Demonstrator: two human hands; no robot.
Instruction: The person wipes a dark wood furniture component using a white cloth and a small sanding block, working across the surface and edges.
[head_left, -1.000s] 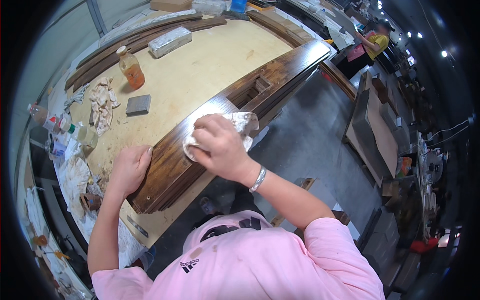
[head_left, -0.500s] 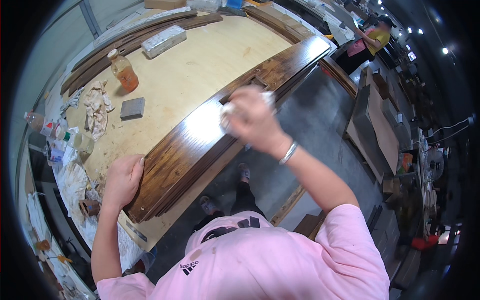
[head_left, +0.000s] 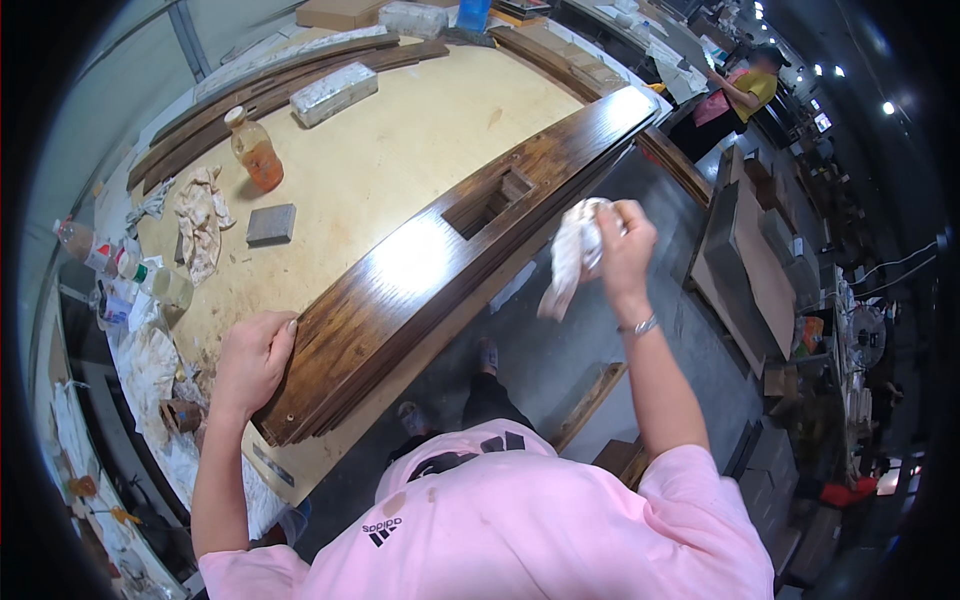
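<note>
A glossy dark brown wooden board with a rectangular cutout lies on top of a stack of similar boards along the table's near edge. My left hand is closed around the board's left end, thumb over its top edge. Off to the right, beyond the board's near side, my right hand is raised over the floor. It grips a crumpled whitish rag whose loose end hangs down. The rag is apart from the board.
On the pale tabletop are a bottle of orange liquid, a grey block, a stained cloth and a wrapped block. Brown strips lie behind. A co-worker stands far right, near leaning panels.
My right hand has lifted the rag off the board and moved right, uncovering the cutout. My left hand still holds the board's left end.
</note>
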